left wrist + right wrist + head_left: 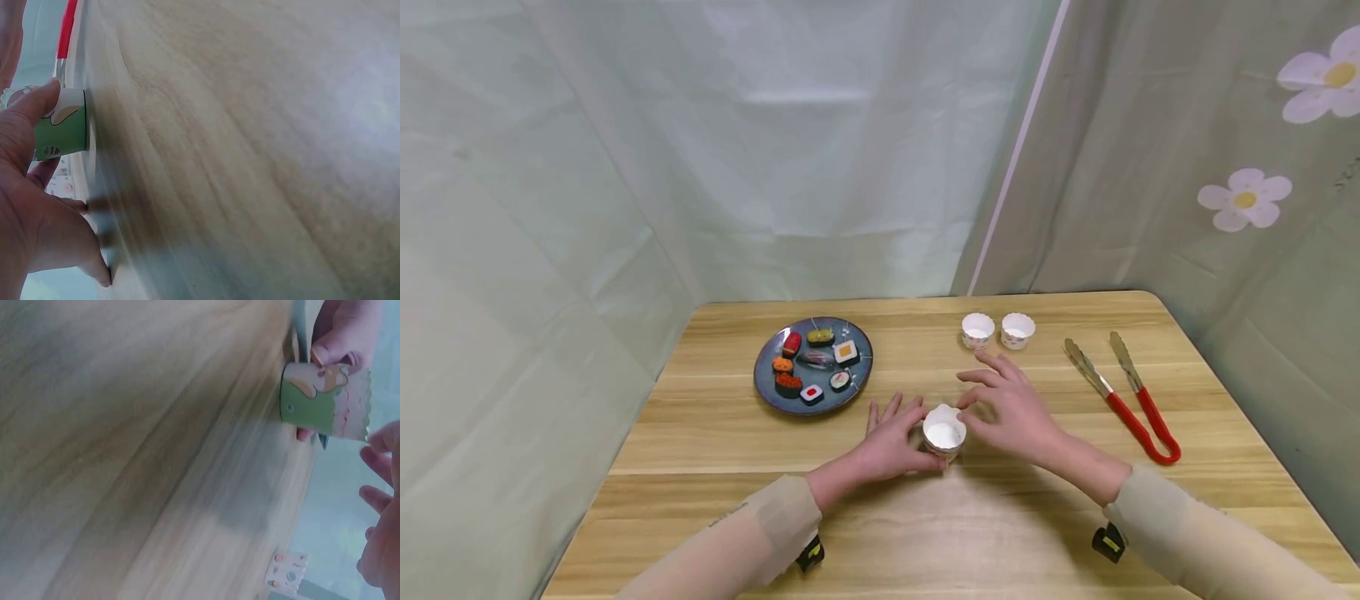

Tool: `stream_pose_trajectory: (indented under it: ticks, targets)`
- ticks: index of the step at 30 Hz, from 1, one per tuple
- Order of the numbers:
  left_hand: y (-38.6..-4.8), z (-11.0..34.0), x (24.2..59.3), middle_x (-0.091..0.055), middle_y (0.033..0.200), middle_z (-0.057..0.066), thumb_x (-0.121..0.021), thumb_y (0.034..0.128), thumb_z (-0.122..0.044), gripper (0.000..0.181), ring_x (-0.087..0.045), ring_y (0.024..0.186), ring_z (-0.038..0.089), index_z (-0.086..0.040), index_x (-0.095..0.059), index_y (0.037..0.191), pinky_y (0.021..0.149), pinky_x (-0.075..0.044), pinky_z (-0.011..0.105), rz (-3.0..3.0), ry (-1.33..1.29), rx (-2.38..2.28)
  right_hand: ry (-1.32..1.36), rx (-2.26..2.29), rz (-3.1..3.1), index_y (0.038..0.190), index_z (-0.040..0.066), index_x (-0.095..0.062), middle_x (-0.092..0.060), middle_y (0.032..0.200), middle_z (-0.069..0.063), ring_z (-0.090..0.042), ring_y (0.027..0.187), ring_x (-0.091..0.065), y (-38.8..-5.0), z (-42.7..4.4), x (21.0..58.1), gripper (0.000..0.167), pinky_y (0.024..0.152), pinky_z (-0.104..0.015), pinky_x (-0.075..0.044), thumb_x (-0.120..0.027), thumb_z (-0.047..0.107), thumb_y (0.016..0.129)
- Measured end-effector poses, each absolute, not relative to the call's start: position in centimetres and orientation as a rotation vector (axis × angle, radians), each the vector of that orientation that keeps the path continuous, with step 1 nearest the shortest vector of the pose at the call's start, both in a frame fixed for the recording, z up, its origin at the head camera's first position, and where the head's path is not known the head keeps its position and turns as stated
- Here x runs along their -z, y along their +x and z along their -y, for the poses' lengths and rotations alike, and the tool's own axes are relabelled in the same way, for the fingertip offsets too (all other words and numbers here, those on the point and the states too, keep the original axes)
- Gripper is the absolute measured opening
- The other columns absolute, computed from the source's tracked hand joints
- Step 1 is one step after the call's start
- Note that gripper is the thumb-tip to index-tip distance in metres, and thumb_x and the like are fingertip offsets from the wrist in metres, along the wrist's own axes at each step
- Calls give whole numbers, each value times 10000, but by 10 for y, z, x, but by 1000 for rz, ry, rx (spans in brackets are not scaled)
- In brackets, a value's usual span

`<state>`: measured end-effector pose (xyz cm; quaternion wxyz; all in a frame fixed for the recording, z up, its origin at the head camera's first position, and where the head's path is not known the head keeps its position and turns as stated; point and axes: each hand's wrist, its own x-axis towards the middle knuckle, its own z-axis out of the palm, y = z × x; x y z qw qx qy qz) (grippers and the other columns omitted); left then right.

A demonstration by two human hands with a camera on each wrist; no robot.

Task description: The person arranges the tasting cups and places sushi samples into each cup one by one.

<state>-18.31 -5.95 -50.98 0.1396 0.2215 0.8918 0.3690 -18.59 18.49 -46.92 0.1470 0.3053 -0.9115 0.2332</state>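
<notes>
A white paper baking cup [944, 433] with a scalloped rim stands upright on the table between the hands. Its side, seen in the right wrist view, bears a green and brown cartoon print on the cup wall [306, 403]. The left hand [891, 446] holds the cup from the left between thumb and index finger; its other fingers spread toward the table. From the right, the right hand [1007, 412] pinches the rim with thumb and index fingertips, its remaining fingers raised and apart. Whether a second cup is nested inside cannot be told.
Two more baking cups, a left one [977, 332] and a right one [1018, 331], stand at the back. A blue plate [767, 397] with several sushi pieces [788, 384] lies back left. Red-handled tongs [1150, 425] lie spread at right. Curtains [850, 167] surround the table.
</notes>
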Motion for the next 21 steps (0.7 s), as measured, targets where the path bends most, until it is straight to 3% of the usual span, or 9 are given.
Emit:
stream_pose_trajectory:
  ticks: [21]
  targets:
    - [-182, 59, 508, -337, 1624, 152, -881, 756, -516, 789, -92, 1528, 444, -260, -584, 1441, 1169, 98, 698, -2583, 647, -1054, 759, -720, 2581, 789, 232, -760, -736, 1089, 23, -287, 1287, -525, -183, -174, 471, 79, 1090, -537, -399, -830, 219, 823]
